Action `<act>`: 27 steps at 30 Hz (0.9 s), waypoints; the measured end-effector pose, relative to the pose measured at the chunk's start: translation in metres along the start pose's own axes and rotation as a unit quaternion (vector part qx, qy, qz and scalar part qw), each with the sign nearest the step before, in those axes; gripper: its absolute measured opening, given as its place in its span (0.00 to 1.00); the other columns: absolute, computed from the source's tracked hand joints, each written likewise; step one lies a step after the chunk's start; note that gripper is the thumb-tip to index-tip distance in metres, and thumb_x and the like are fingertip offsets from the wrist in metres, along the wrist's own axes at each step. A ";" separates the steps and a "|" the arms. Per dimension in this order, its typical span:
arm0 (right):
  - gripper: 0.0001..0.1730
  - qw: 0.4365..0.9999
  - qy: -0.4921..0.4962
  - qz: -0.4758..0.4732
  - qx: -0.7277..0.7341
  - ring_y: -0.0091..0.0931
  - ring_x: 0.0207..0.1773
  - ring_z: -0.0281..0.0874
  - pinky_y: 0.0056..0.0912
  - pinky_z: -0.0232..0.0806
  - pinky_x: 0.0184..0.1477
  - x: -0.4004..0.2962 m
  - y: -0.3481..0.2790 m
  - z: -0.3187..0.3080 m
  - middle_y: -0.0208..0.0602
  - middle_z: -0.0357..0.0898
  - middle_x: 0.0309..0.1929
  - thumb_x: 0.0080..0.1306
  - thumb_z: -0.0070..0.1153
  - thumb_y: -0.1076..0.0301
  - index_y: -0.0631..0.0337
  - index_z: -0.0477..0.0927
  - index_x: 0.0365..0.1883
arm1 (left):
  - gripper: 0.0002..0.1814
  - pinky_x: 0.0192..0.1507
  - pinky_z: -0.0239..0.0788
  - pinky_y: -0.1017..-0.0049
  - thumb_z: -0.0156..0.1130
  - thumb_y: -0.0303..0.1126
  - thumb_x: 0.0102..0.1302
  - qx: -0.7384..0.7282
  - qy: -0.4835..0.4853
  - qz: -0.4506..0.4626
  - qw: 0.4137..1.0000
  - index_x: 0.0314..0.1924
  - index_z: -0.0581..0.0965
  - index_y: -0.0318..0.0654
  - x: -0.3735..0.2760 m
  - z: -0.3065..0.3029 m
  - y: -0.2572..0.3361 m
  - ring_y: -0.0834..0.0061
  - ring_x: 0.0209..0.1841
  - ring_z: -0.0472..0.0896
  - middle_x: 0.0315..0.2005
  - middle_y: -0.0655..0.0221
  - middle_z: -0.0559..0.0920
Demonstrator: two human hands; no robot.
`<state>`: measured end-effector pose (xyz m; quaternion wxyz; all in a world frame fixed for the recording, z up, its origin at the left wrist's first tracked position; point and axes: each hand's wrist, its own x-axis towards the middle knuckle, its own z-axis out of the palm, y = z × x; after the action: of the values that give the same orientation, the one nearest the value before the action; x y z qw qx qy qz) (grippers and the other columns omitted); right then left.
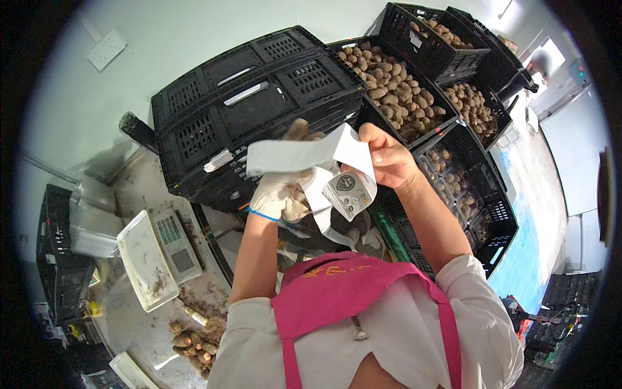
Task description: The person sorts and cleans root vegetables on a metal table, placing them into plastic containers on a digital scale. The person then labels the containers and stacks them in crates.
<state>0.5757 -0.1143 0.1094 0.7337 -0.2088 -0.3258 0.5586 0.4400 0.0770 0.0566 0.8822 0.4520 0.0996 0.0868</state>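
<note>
My left hand [284,189], in a soiled white work glove with a blue cuff edge, holds a curling strip of white label paper [286,155]. My bare right hand [388,158] pinches the same strip at its right side between thumb and fingers. A printed label [347,192] with dark emblems faces up on the hanging part, below and between the hands. Another length of the strip loops down toward the pink apron [340,291]. Behind the hands stands a stack of black folded plastic crates [257,92].
Black crates of taro-like tubers [393,92] stand beyond my right hand, with a crate of clear packs [452,185] nearer. At left, a digital scale [177,245] with a soiled white tray [148,262] rests on the table, near loose tubers [194,345]. A person [540,65] is far off at upper right.
</note>
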 end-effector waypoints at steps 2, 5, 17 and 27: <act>0.20 0.999 0.045 -0.003 0.017 0.31 0.53 0.80 0.38 0.68 0.60 -0.012 0.014 -0.010 0.37 0.82 0.50 0.59 0.60 0.74 0.59 0.77 0.52 | 0.36 0.51 0.77 0.73 0.70 0.28 0.61 -0.146 0.024 0.088 0.985 0.69 0.67 0.45 0.003 0.009 0.002 0.72 0.51 0.82 0.58 0.57 0.78; 0.19 0.992 0.109 0.024 0.052 0.33 0.44 0.81 0.33 0.72 0.49 -0.021 0.051 -0.020 0.42 0.82 0.42 0.59 0.58 0.75 0.62 0.76 0.50 | 0.42 0.57 0.74 0.70 0.74 0.38 0.57 -0.174 -0.058 0.182 0.966 0.71 0.64 0.48 -0.009 0.002 0.010 0.73 0.59 0.77 0.65 0.58 0.73; 0.15 0.997 0.068 -0.028 0.003 0.30 0.48 0.82 0.34 0.71 0.53 -0.025 0.026 -0.032 0.38 0.83 0.46 0.59 0.56 0.80 0.62 0.79 0.46 | 0.45 0.38 0.77 0.69 0.70 0.43 0.60 0.141 -0.144 0.010 0.979 0.73 0.60 0.45 -0.041 -0.061 0.021 0.70 0.47 0.80 0.54 0.68 0.80; 0.14 0.926 0.171 0.169 -0.290 0.21 0.45 0.78 0.25 0.69 0.50 -0.006 0.055 -0.022 0.30 0.82 0.43 0.61 0.59 0.78 0.63 0.82 0.47 | 0.35 0.19 0.71 0.84 0.61 0.43 0.70 -0.113 -0.045 0.205 0.971 0.72 0.62 0.41 -0.033 -0.033 0.054 0.82 0.24 0.80 0.62 0.46 0.74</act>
<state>0.5527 -0.1031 0.0558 0.5806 -0.5565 -0.3029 0.5114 0.3966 0.1266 0.0851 0.8947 0.3633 -0.0449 0.2561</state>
